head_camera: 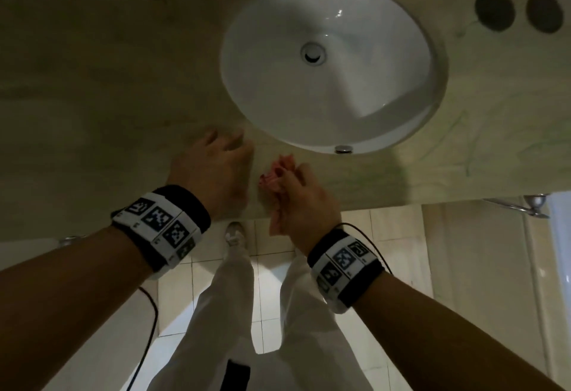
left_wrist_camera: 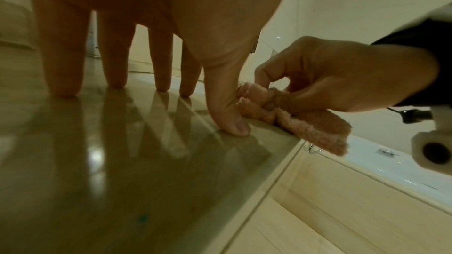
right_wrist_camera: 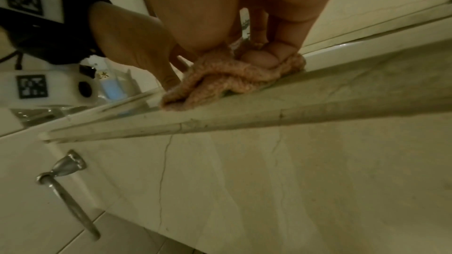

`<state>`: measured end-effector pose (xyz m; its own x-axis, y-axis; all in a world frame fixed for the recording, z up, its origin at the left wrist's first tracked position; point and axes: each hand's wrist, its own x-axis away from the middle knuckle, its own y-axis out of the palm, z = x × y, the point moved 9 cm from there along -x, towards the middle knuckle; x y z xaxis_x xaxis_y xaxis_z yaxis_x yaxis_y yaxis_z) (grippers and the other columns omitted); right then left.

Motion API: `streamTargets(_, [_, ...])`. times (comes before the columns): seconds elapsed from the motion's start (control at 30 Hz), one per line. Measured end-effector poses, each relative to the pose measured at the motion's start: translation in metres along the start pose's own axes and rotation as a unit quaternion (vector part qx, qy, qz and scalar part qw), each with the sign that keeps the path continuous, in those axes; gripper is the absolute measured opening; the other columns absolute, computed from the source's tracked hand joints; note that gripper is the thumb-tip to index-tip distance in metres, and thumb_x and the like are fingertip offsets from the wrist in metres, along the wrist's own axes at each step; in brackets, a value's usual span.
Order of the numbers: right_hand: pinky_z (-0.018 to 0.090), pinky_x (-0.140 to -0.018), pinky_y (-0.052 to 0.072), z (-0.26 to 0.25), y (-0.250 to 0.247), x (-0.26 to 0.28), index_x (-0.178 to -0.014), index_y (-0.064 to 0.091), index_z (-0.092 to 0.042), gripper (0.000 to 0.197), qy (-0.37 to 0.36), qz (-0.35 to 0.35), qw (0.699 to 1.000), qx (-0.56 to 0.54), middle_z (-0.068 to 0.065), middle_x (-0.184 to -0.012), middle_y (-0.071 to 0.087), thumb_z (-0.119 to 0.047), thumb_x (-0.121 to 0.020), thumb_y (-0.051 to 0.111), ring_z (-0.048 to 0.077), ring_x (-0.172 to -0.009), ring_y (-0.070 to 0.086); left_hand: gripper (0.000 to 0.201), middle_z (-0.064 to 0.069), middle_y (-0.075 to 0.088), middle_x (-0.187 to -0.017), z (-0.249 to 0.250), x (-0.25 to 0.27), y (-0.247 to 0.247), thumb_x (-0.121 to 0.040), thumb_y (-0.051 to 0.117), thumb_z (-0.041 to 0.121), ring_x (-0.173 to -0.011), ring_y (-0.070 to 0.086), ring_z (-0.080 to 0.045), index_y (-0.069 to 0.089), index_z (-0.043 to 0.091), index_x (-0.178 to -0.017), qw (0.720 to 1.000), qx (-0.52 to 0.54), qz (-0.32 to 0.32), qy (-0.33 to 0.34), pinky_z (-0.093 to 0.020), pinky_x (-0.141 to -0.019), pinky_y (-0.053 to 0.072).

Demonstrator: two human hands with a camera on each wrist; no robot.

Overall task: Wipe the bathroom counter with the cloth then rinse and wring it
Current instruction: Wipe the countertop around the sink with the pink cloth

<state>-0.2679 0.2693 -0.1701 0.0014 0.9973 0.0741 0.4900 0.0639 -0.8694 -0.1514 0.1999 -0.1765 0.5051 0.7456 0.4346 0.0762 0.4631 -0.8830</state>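
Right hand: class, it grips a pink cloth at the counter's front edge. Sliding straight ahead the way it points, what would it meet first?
Probably bare counter, then the sink rim; depth is uncertain. The right hand pushes the cloth ahead.

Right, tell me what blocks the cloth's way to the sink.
Nothing visible. The right hand grips the cloth at the counter's front edge; only bare counter separates it from the sink.
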Motion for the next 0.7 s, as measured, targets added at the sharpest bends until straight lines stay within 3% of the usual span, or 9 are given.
streamTargets(0.13, [0.034,-0.048,0.055,0.045,-0.021,-0.002,-0.108,0.066,-0.015,0.052,0.023,-0.005,1.0,-0.006,0.009,-0.107,0.061,-0.03,-0.062,0.083,0.025,-0.065,0.062,0.087,-0.003,0.042,-0.148,0.011,-0.006,0.005,-0.06,0.083,0.047,-0.134,0.038,-0.037,0.049,0.026,-0.137,1.0,-0.009,0.0,0.002,-0.054,-0.085,0.052])
streamTargets(0.23, [0.032,-0.053,0.055,0.101,-0.068,-0.004,-0.096,0.066,-0.02,0.026,0.055,0.064,0.996,0.005,0.008,-0.097,0.062,-0.031,-0.073,0.061,0.027,-0.069,0.062,0.081,-0.012,0.058,-0.133,0.032,-0.01,0.002,-0.047,0.092,0.036,-0.115,0.055,-0.043,0.064,0.013,-0.119,0.999,-0.007,0.03,0.024,-0.052,-0.07,0.056])
streamTargets(0.3, [0.034,-0.06,0.054,0.14,-0.094,-0.002,-0.097,0.069,-0.016,0.038,0.11,0.092,0.99,-0.011,0.011,-0.096,0.061,-0.036,-0.075,0.044,0.03,-0.072,0.061,0.079,-0.013,0.058,-0.132,0.036,-0.015,0.006,-0.046,0.091,0.035,-0.112,0.055,-0.046,0.063,0.011,-0.116,0.999,0.015,0.027,0.021,-0.056,-0.072,0.055])
streamTargets(0.37, [0.033,-0.062,0.05,0.161,-0.1,0.002,-0.1,0.068,-0.014,0.045,0.147,0.091,0.985,-0.01,0.012,-0.099,0.059,-0.04,-0.078,0.038,0.032,-0.074,0.061,0.076,-0.01,0.056,-0.129,0.037,-0.02,0.012,-0.049,0.084,0.042,-0.109,0.054,-0.044,0.058,0.014,-0.114,0.999,0.018,0.016,0.031,-0.057,-0.072,0.055])
streamTargets(0.43, [0.036,-0.058,0.054,0.159,-0.092,0.006,-0.099,0.066,-0.015,0.035,0.145,0.075,0.987,-0.01,0.01,-0.101,0.058,-0.037,-0.082,0.045,0.031,-0.071,0.061,0.071,-0.008,0.056,-0.123,0.041,-0.023,0.014,-0.05,0.081,0.046,-0.105,0.055,-0.04,0.056,0.015,-0.109,1.0,0.004,0.009,0.027,-0.051,-0.065,0.056])
streamTargets(0.5, [0.035,-0.052,0.054,0.139,-0.076,0.012,-0.101,0.066,-0.015,0.025,0.112,0.051,0.992,-0.011,0.008,-0.103,0.059,-0.03,-0.08,0.063,0.027,-0.066,0.06,0.068,-0.008,0.058,-0.119,0.049,-0.025,0.012,-0.049,0.082,0.043,-0.098,0.056,-0.038,0.059,0.012,-0.105,1.0,-0.02,0.003,0.018,-0.041,-0.056,0.053])
streamTargets(0.57, [0.031,-0.049,0.053,0.114,-0.061,0.022,-0.103,0.067,-0.013,0.038,0.067,0.026,0.997,-0.023,0.009,-0.105,0.061,-0.021,-0.068,0.079,0.024,-0.063,0.06,0.069,-0.007,0.056,-0.12,0.057,-0.025,0.007,-0.051,0.081,0.043,-0.094,0.056,-0.036,0.058,0.011,-0.108,0.999,-0.043,0.006,0.011,-0.033,-0.052,0.045])
streamTargets(0.63, [0.027,-0.048,0.05,0.098,-0.059,0.03,-0.103,0.069,-0.011,0.044,0.026,0.033,0.999,-0.024,0.011,-0.106,0.065,-0.016,-0.062,0.083,0.025,-0.065,0.063,0.073,-0.005,0.054,-0.123,0.059,-0.025,0.003,-0.053,0.08,0.048,-0.094,0.054,-0.033,0.057,0.012,-0.113,0.999,-0.054,0.005,0.005,-0.033,-0.052,0.043])
streamTargets(0.7, [0.026,-0.048,0.049,0.102,-0.059,0.031,-0.107,0.069,-0.013,0.046,0.025,0.021,0.999,-0.027,0.01,-0.109,0.065,-0.021,-0.064,0.083,0.024,-0.065,0.063,0.078,-0.009,0.057,-0.125,0.062,-0.024,-0.002,-0.051,0.085,0.047,-0.096,0.057,-0.036,0.06,0.009,-0.114,0.999,-0.052,0.007,0.001,-0.04,-0.053,0.05])
